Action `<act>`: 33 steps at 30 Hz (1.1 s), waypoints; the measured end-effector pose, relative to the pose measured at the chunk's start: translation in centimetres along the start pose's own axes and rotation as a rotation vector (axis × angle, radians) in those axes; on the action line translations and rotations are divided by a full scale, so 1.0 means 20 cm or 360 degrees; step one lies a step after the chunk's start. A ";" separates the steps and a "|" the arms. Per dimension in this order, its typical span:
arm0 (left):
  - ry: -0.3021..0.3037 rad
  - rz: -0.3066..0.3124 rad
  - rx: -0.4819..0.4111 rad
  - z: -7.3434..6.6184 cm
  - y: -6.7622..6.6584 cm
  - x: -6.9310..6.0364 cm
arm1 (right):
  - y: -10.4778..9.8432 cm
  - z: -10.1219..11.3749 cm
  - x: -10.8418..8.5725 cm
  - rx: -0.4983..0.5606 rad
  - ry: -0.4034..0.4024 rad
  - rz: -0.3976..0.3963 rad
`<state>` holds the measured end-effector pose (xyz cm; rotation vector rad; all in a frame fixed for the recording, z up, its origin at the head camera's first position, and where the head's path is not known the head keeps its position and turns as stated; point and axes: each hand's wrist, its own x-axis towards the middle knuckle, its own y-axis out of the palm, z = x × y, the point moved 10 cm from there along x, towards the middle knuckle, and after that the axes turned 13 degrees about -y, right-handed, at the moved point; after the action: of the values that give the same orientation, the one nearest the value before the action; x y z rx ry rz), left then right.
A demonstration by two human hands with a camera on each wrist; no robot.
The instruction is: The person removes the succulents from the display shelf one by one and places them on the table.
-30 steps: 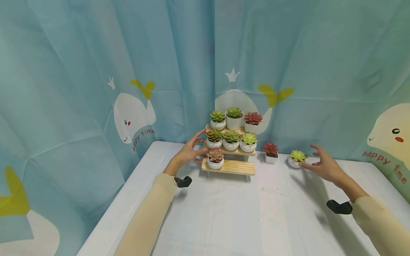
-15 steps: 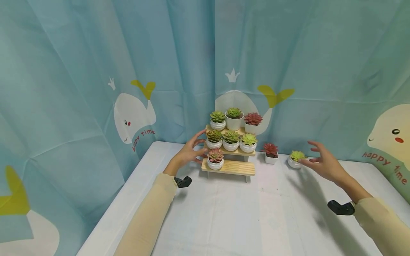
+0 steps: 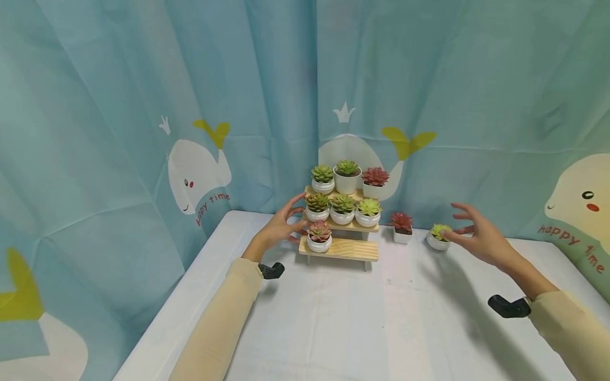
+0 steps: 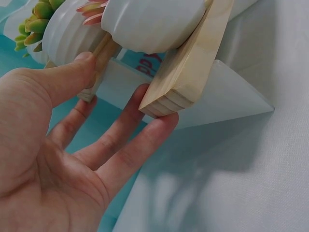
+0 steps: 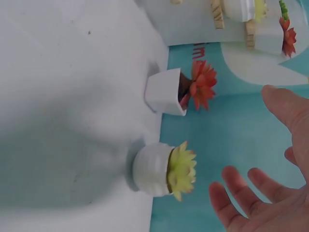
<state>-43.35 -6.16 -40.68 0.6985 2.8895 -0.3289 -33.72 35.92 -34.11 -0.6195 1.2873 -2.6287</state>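
Observation:
A tiered wooden plant stand (image 3: 350,248) bears several small potted succulents in white pots. At its left side my left hand (image 3: 278,227) holds the stand. The left wrist view shows the thumb on one board's end, with fingertips touching a lower board (image 4: 178,82). On the bottom step sits a pink succulent (image 3: 319,236), at its left end. My right hand (image 3: 483,238), fingers spread, hovers beside and above a yellow-green succulent (image 3: 438,236) on the table. In the right wrist view that pot (image 5: 152,169) stands apart from the fingers. Left of it is a red succulent (image 3: 402,227) in a square pot.
The white-covered table (image 3: 352,317) stretches in front of the stand. A blue curtain (image 3: 267,79) printed with whales hangs right behind the pots and along the left side.
My right hand has shifted slightly up and left over the yellow-green succulent, which has stayed on the table. The left hand has kept its place on the stand.

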 end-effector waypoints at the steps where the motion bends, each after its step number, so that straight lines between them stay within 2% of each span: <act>1: -0.0002 0.0000 -0.0005 0.00 0.00 0.00 | 0.00 0.01 0.00 0.0004 -0.0011 -0.0003; 12: -0.0020 -0.0015 -0.0003 0.00 0.00 0.00 | 0.00 0.13 0.05 0.0012 -0.0136 -0.0057; 19: -0.0017 -0.0006 0.0000 0.01 0.00 0.00 | 0.04 0.20 0.07 0.0039 -0.0165 -0.0030; 33: 0.0003 0.0031 -0.0022 0.01 0.00 0.00 | 0.15 0.39 0.11 0.0103 -0.0304 0.0011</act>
<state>-43.41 -6.16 -40.86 0.7250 2.8822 -0.3056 -32.61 27.77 -31.60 -0.8305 1.1428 -2.5224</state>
